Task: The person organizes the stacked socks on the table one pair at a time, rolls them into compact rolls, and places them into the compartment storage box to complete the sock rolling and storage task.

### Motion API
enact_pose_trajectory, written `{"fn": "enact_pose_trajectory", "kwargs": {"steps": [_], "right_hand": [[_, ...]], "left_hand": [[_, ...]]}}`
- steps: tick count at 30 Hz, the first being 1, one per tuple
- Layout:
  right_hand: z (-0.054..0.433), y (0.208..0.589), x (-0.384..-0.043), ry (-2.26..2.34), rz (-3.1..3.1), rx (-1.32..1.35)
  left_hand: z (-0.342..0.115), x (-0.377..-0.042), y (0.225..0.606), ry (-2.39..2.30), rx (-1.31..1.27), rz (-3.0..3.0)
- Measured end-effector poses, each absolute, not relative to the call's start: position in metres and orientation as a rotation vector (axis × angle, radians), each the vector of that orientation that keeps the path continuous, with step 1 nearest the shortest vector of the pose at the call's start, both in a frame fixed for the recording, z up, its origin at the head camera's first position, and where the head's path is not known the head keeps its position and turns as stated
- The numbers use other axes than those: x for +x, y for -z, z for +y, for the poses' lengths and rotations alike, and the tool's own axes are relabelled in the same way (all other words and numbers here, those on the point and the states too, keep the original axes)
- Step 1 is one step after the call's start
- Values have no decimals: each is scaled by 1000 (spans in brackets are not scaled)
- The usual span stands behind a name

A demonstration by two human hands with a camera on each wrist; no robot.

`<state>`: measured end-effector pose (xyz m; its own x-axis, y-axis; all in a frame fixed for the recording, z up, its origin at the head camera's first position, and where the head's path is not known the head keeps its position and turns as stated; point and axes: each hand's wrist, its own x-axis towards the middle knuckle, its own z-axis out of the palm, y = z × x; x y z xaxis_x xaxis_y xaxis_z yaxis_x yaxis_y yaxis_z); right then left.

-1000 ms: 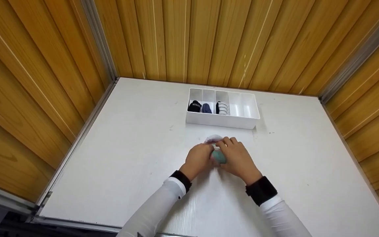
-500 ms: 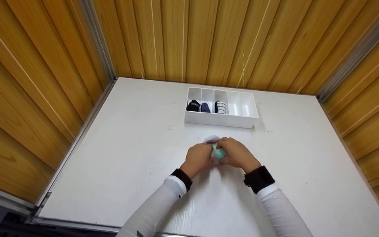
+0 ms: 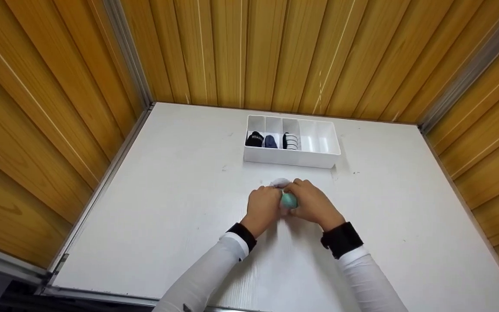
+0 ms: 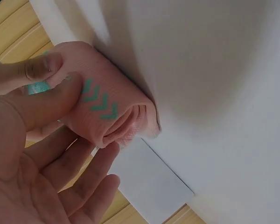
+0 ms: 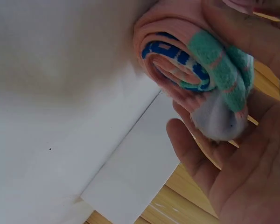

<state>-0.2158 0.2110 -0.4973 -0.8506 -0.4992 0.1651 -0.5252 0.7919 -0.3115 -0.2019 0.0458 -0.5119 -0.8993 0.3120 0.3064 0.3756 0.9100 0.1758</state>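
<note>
A rolled pink sock with teal chevrons sits on the white table between both hands. Its coiled end shows blue patterning in the right wrist view, beside a teal band and a pale grey bulge. From the left, my left hand pinches the roll, thumb on top and fingers beneath its near end. On the other side my right hand grips the roll with its thumb over the teal part, other fingers behind. In the head view, the hands cover most of the sock.
Beyond the hands stands a white divided box. Its left compartments hold a black sock, a navy sock and a black-and-white striped sock. Wood-patterned walls border the table's back and sides.
The right hand's fingers have drawn in around the roll, and its teal part has shifted slightly between the hands. The left hand keeps its hold. The box and its socks stay put.
</note>
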Motion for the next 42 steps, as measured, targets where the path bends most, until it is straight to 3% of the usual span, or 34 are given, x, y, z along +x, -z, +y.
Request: {"fn": "enact_pose_trajectory", "kwargs": {"steps": [7,28,42], "right_hand": [[206,509,-202,-302,-2739,801],[200,525,-195,-164,-2627,673],[207,519,-211,-328,-2755,779]], "left_hand": [[40,-210,507,512,-497,-2918],[28,-223,506,792,-528,-3003],[43,-201,519,76,-647,-2746]]}}
